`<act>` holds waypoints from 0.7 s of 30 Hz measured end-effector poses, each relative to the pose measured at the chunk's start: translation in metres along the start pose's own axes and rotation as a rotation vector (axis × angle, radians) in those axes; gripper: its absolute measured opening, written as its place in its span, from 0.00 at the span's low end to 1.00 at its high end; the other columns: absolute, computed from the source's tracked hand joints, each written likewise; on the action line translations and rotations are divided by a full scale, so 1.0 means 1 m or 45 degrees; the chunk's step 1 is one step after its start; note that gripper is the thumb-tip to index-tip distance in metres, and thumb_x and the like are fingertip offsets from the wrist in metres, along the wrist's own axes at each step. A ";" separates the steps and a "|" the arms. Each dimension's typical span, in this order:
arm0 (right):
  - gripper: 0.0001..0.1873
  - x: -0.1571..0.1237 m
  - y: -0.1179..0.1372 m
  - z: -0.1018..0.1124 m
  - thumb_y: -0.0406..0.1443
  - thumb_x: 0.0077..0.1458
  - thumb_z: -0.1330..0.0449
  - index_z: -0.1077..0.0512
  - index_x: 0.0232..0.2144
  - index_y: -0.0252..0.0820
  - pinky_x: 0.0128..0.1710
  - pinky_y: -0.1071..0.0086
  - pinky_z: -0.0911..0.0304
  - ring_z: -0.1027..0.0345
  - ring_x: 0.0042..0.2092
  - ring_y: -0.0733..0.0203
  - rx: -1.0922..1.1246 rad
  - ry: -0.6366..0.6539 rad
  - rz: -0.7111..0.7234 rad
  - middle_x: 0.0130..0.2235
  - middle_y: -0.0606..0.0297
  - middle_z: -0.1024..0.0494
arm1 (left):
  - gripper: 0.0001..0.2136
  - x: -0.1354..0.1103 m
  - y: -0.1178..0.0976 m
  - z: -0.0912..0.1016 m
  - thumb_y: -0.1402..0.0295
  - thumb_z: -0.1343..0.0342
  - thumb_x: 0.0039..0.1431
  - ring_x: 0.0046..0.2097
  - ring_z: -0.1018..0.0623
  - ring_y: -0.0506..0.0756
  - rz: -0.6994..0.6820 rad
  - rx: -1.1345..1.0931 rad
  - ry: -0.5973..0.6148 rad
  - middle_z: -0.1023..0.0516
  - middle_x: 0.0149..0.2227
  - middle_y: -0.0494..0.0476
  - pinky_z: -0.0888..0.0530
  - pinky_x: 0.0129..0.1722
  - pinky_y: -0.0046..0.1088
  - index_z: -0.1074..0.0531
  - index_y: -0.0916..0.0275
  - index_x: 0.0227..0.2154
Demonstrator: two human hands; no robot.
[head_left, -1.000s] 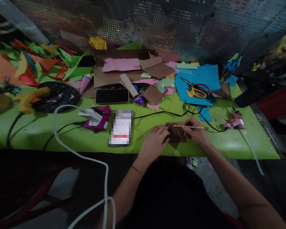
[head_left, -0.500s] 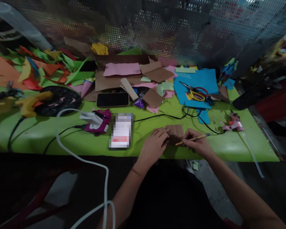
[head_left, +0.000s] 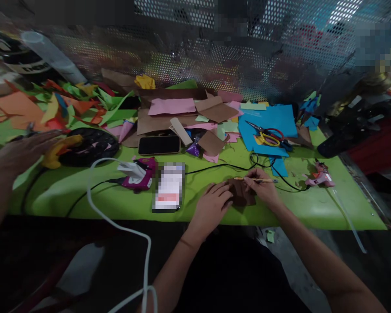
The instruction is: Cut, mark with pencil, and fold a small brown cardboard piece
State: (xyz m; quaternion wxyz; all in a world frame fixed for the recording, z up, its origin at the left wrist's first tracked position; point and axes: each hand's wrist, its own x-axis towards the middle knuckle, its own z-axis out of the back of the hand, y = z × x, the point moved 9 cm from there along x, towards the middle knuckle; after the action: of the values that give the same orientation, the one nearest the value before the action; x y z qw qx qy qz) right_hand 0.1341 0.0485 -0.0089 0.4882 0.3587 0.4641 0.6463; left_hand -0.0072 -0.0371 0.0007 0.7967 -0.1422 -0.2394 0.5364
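Observation:
My left hand (head_left: 211, 204) presses flat on the left side of a small brown paper piece (head_left: 243, 193) lying on the green table (head_left: 84, 195) near its front edge. My right hand (head_left: 263, 191) grips a thin pencil (head_left: 256, 179) that lies nearly level, its tip pointing left over the top edge of the brown piece. Fingers of both hands cover parts of the paper.
Another person's hand (head_left: 22, 150) reaches in at the left by a yellow glue gun (head_left: 60, 148). A phone (head_left: 159, 144), a blurred card (head_left: 168, 187), scissors (head_left: 269, 132) on blue paper (head_left: 273, 119), a pink glue gun (head_left: 317, 177), cables and paper scraps surround me.
My right hand has moved the pencil from the paper's lower right up to its top edge. Another person's hand has come into view at the left. The camera has tilted upward.

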 end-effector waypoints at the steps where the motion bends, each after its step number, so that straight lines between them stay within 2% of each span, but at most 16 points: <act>1: 0.18 -0.001 0.000 0.000 0.51 0.52 0.38 0.35 0.30 0.44 0.22 0.71 0.38 0.33 0.21 0.65 -0.006 -0.001 0.004 0.22 0.72 0.29 | 0.07 0.000 0.000 0.000 0.69 0.46 0.64 0.61 0.30 0.57 -0.001 0.001 0.001 0.24 0.56 0.55 0.37 0.63 0.43 0.27 0.58 0.43; 7: 0.15 -0.006 0.002 0.002 0.48 0.52 0.38 0.35 0.27 0.44 0.23 0.72 0.38 0.33 0.22 0.65 -0.053 0.008 -0.002 0.22 0.71 0.28 | 0.07 0.001 0.002 0.000 0.70 0.45 0.62 0.61 0.29 0.57 0.020 -0.004 0.012 0.24 0.56 0.55 0.37 0.64 0.43 0.28 0.58 0.42; 15: 0.13 -0.031 0.004 -0.002 0.44 0.50 0.36 0.34 0.25 0.43 0.19 0.75 0.44 0.38 0.20 0.68 -0.003 0.178 -0.123 0.20 0.72 0.31 | 0.09 0.001 0.003 0.000 0.73 0.47 0.62 0.62 0.30 0.57 0.046 -0.040 0.027 0.25 0.57 0.59 0.36 0.64 0.44 0.28 0.60 0.44; 21: 0.14 -0.041 0.005 -0.002 0.44 0.49 0.36 0.34 0.24 0.43 0.16 0.76 0.48 0.42 0.19 0.69 0.023 0.230 -0.194 0.18 0.73 0.32 | 0.14 0.000 0.002 -0.001 0.74 0.49 0.62 0.62 0.30 0.56 0.041 -0.052 0.029 0.25 0.58 0.58 0.38 0.65 0.43 0.30 0.60 0.50</act>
State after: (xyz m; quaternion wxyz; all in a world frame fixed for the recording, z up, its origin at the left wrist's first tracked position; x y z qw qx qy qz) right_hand 0.1417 0.0083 -0.0056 0.4888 0.2668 0.5379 0.6329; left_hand -0.0082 -0.0360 -0.0011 0.7877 -0.1686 -0.2388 0.5423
